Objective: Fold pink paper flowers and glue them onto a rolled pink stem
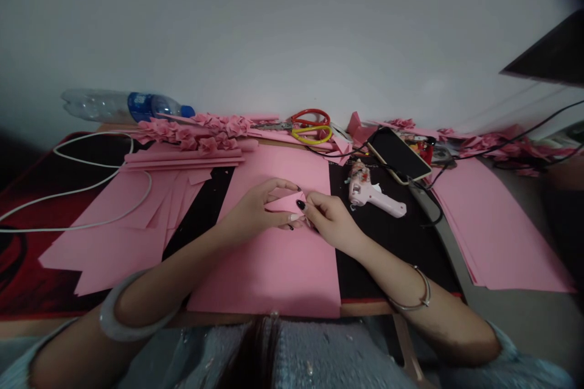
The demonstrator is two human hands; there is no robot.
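A small piece of pink paper (283, 203) is held between my two hands, above a large pink sheet (274, 273) on the table. My left hand (258, 203) grips it from the left, thumb below and fingers behind. From the right, my right hand (331, 219) pinches its other end, the dark thumbnail lying on the paper. The fingers hide part of the piece, so its full shape does not show. To the right of my right hand lies a pale pink glue gun (376, 196), its nozzle end crusted with residue.
Pink paper flowers (205, 132) and rolled paper (182, 160) lie at the back left, near a plastic bottle (104, 106). Scissors (311, 127) and a phone (399, 155) sit behind. Paper stacks (114, 237) flank both sides. A white cable (59, 229) loops at left.
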